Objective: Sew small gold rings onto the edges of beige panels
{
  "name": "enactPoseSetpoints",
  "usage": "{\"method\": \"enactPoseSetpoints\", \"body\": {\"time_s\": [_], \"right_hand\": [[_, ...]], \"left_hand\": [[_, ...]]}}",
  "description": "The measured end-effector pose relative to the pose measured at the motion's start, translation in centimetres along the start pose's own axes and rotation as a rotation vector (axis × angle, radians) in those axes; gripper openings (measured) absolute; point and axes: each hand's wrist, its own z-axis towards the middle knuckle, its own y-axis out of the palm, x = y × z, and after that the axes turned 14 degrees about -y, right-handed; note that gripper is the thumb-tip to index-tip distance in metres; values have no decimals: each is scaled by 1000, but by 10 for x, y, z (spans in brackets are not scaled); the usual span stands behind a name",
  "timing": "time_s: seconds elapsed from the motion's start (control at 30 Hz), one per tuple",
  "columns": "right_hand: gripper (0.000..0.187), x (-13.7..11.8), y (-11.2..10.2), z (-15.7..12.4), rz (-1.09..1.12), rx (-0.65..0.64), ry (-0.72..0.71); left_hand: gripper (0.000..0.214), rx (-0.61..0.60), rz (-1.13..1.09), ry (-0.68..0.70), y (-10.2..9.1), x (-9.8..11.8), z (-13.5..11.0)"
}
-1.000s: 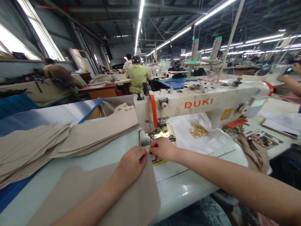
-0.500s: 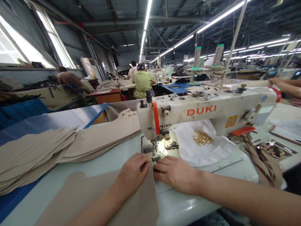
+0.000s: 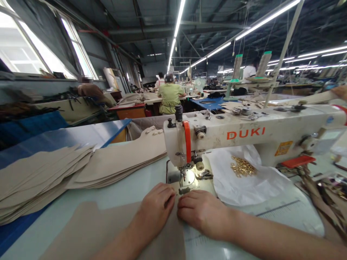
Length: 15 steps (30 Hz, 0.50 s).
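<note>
A large beige fabric panel [image 3: 89, 227] lies flat on the pale green sewing table, its narrow end close to the presser foot of the sewing machine [image 3: 217, 135]. My left hand [image 3: 155, 206] pinches that end, thumb against curled fingers. Right beside it, my right hand [image 3: 204, 213] is closed at the panel's right edge, its fingers pressed together; the fingertips are partly hidden. Both hands stay just in front of the lit needle plate [image 3: 189, 177], below the needle.
Stacked beige panels [image 3: 127, 160] lie behind on the left, beside a fanned pile [image 3: 38, 180]. Gold metal fittings [image 3: 242, 167] rest on a white sheet [image 3: 225, 189] under the machine arm. Brown strips [image 3: 318, 196] hang at right. A co-worker [image 3: 170, 94] sits ahead.
The view has shifted slightly left and up, so the machine appears further right and lower. My hands keep their hold near the needle plate, with little visible movement of the panel.
</note>
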Motion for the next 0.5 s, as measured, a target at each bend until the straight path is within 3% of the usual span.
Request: {"method": "enactPoseSetpoints", "body": {"time_s": [0.5], "right_hand": [[18, -1, -2, 0, 65, 43, 29]], "left_hand": [[20, 6, -15, 25, 2, 0, 2]]}}
